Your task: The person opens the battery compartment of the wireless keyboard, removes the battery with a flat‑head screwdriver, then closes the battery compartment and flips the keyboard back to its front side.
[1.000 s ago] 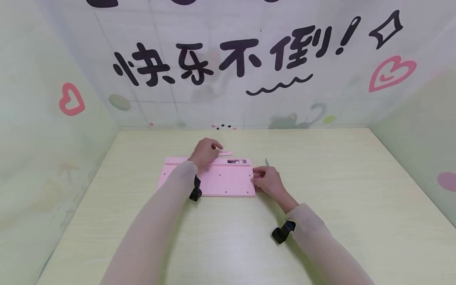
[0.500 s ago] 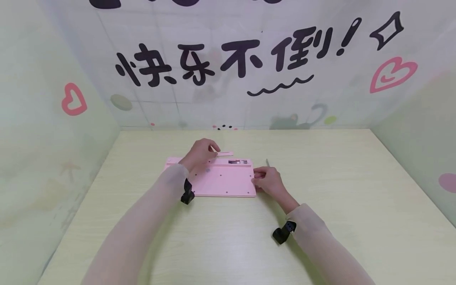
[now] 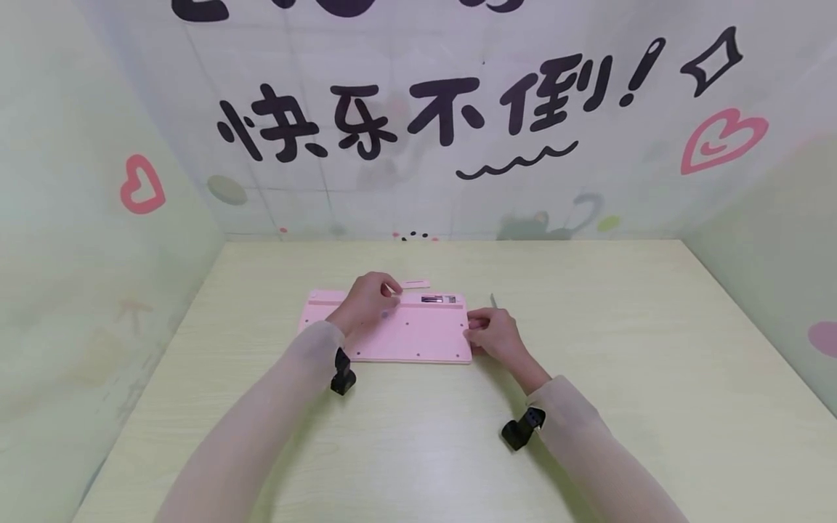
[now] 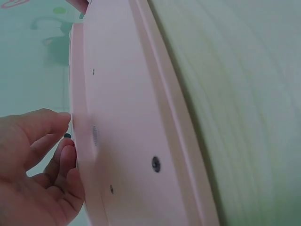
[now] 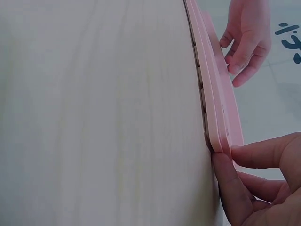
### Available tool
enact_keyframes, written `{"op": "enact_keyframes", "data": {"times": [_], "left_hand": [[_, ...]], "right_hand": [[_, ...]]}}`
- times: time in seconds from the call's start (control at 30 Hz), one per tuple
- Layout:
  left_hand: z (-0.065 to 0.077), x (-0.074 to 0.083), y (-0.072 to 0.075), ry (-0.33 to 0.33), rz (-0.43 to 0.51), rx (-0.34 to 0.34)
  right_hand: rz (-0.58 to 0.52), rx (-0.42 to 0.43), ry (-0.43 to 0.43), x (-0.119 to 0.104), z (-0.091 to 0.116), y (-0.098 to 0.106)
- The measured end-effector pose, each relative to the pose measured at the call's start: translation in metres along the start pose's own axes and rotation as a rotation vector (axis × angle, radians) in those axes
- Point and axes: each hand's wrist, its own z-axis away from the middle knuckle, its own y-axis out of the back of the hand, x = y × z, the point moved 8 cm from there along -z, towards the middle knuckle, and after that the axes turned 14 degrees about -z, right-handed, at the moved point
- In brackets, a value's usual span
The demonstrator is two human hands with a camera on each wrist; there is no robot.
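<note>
A pink keyboard (image 3: 412, 338) lies face down on the table, its battery compartment (image 3: 438, 299) uncovered near the far right corner. My right hand (image 3: 495, 330) pinches its right edge; in the right wrist view the thumb and fingers (image 5: 256, 155) close on that corner. Over the keyboard's far edge hovers my left hand (image 3: 370, 301), fingers loosely bent and holding nothing. In the left wrist view its fingertips (image 4: 63, 120) are right at that edge. Just beyond the keyboard lies a small flat pink battery cover (image 3: 415, 284).
A thin grey object (image 3: 493, 300) lies behind the right hand, partly hidden by it. The pale wooden table (image 3: 418, 436) extends to printed cloth walls (image 3: 392, 196) at the back and both sides.
My left hand has come away from the battery cover and back toward me over the keyboard's far edge; the cover stays behind it. The right hand keeps its grip. The head view has tilted slightly.
</note>
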Motion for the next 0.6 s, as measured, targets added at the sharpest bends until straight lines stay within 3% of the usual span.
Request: {"op": "enact_keyframes", "data": {"times": [0.33, 0.6], "left_hand": [[-0.0002, -0.006, -0.0033, 0.017, 0.06, 0.03], [-0.0006, -0.0087, -0.0051, 0.005, 0.035, 0.032]], "right_hand": [[-0.003, -0.026, -0.01, -0.0031, -0.0001, 0.0005], [0.018, -0.084, 0.0, -0.007, 0.0006, 0.0044]]}}
